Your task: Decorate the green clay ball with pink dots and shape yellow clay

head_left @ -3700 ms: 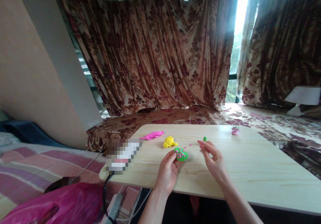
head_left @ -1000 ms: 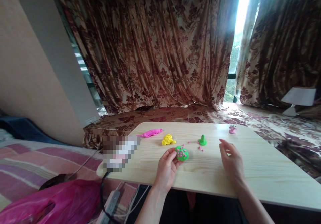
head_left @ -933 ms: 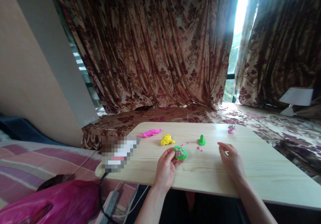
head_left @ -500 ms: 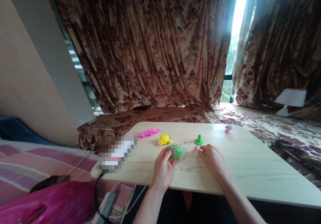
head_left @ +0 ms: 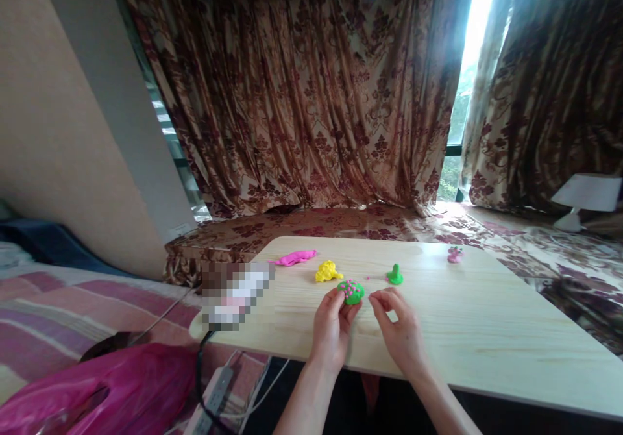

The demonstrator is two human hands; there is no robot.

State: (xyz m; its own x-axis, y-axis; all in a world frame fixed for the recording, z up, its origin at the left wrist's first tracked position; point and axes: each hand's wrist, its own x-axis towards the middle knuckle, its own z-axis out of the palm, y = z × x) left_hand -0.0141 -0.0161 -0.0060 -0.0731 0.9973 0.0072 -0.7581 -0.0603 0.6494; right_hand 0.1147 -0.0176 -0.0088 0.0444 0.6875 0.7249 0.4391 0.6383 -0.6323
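My left hand (head_left: 329, 332) holds a green clay cap (head_left: 354, 297) dotted with small pink balls, gripping its left edge and underside above the table. Close to its right side, my right hand (head_left: 403, 332) has thumb and forefinger pinched together, pointing at the cap without touching it. Whatever sits in that pinch is too small to make out. Behind the right hand stands a green clay stem (head_left: 396, 274) on a wide base. A loose pink ball (head_left: 368, 278) lies to the left of the stem; others may be hidden by the fingers.
On the wooden table (head_left: 487, 331) lie a yellow clay lump (head_left: 328, 271) and a long pink clay piece (head_left: 296, 258). A small pink figure (head_left: 455, 254) stands at the back right. A blurred-out white object (head_left: 243, 295) with a black cable is at the left edge.
My right hand went from the right side of the table to the loose pink balls near the stem, then left to beside the cap, its fingers pinched. The left hand kept holding the cap.
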